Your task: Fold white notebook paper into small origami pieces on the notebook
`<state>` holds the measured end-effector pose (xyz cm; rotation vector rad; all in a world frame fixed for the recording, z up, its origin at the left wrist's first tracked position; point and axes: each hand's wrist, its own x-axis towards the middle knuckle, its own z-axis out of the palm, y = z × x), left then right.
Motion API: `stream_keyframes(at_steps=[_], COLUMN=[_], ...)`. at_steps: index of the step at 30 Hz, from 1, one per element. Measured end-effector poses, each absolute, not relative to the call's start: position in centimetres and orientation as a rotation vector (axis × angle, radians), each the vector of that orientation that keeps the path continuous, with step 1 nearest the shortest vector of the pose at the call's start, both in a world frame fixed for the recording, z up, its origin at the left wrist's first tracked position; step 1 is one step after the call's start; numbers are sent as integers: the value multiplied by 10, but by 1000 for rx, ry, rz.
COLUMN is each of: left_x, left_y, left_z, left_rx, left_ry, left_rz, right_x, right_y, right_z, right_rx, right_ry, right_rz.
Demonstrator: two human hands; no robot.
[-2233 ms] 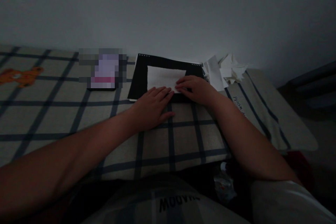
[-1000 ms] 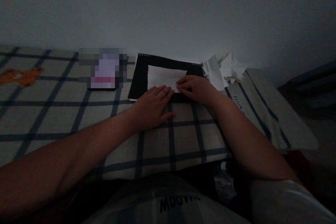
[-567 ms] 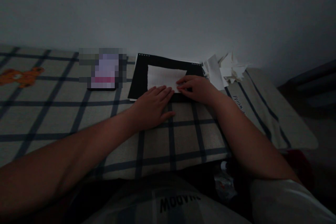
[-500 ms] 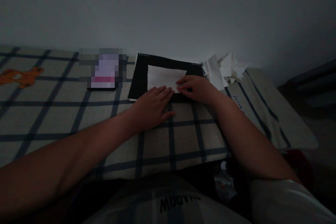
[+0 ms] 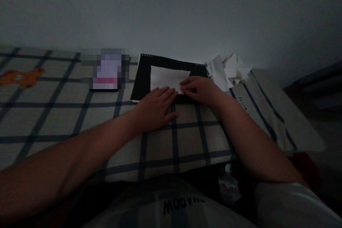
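1. White paper sheet [image 5: 167, 77], partly folded, right end angled to a slanted edge, flat on a black board [image 5: 141, 78].
2. Black board with small white dots along far edge, lying on checked cloth [image 5: 80, 121] close to the wall [image 5: 171, 7].
3. Left hand [image 5: 156, 107] palm down, fingers [image 5: 165, 92] spread flat and together, tips pressing near edge of the paper; gripping nothing.
4. Right hand [image 5: 201, 89] palm down just beside the left, fingers [image 5: 187, 84] lightly curled, tips pressing lower right corner of the paper; not closed around anything.
5. Paper colour plain white, no print visible; dim light, crease lines hard to make out.
6. Pile of crumpled and folded white paper scraps [image 5: 229, 69] right of the board, near the wall.
7. Blurred-out flat object [image 5: 105, 69] left of the board, just apart from it.
8. Orange bear print [image 5: 21, 76] on cloth, far left, well apart from both hands.
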<state>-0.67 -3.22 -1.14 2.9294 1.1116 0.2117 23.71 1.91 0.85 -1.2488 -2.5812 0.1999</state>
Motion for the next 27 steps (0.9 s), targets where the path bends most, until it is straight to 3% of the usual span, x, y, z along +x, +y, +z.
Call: stream_keyframes(at_steps=[27], left_x=[-7], left_y=[-33], left_z=[-9], left_rx=[2929], left_ry=[1115], left_rz=[168], right_x=[237], right_y=[20], right_z=[5], right_rx=[-1145], right_ry=[-2580], right_rz=[219])
